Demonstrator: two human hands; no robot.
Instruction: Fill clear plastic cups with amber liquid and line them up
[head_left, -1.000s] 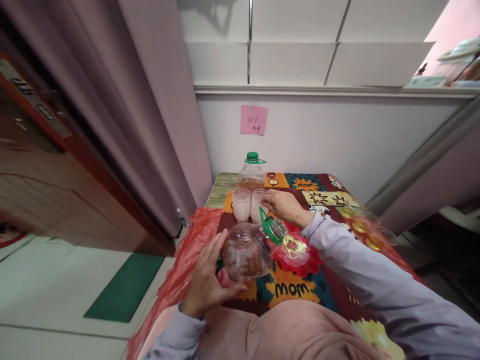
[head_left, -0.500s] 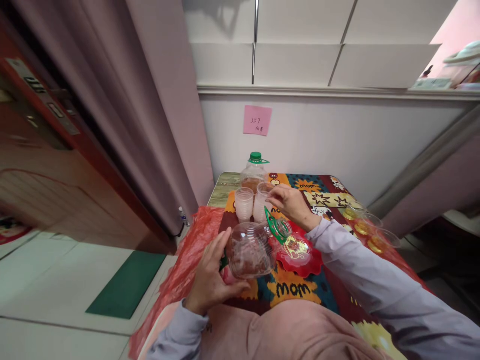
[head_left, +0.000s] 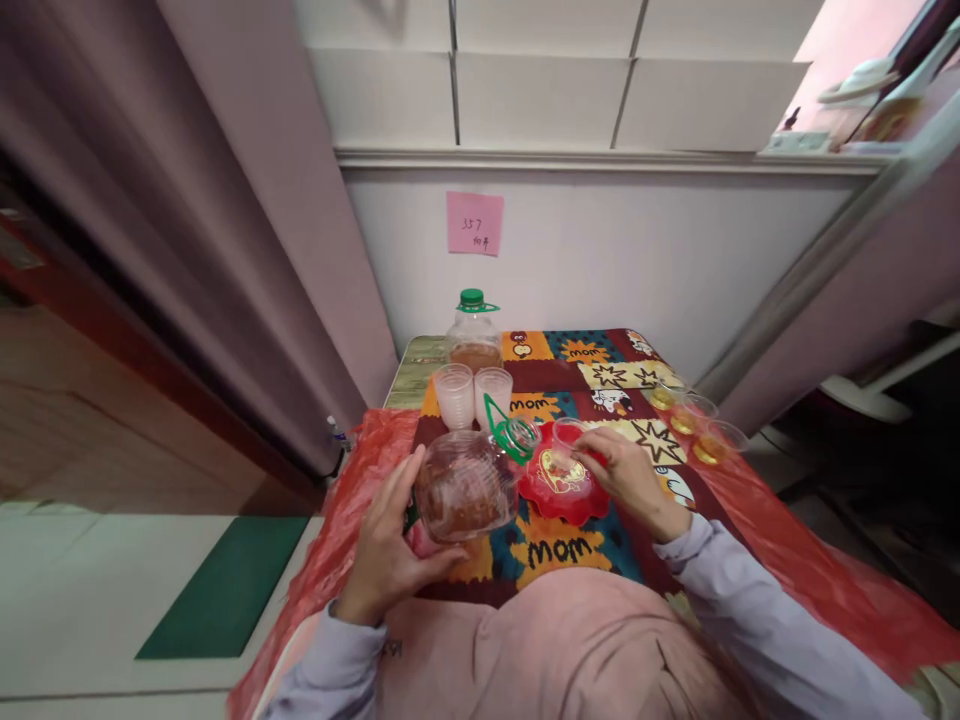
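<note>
My left hand (head_left: 394,540) is wrapped round the base of a clear plastic jug (head_left: 465,490) that lies tilted on its side, mouth to the right, with a green carry ring at its neck. In my right hand (head_left: 626,475) is a clear plastic cup (head_left: 568,435), pinched by the rim between thumb and fingers. That cup hangs over a red scalloped plate (head_left: 574,507), just right of the jug's open mouth. Two stacks of clear cups, a left stack (head_left: 454,398) and a right stack (head_left: 493,388), stand behind the jug.
A second jug (head_left: 472,345) with a green cap stands upright at the back. Several cups of yellow liquid (head_left: 709,447) are lined up at the table's right. Red plastic sheeting (head_left: 341,520) drapes the left edge, beside a patterned cloth (head_left: 559,550).
My right hand has left the right cup stack, carrying one cup rightward and down to the jug's mouth. My left hand still holds the tilted jug. The view has shifted to the right.
</note>
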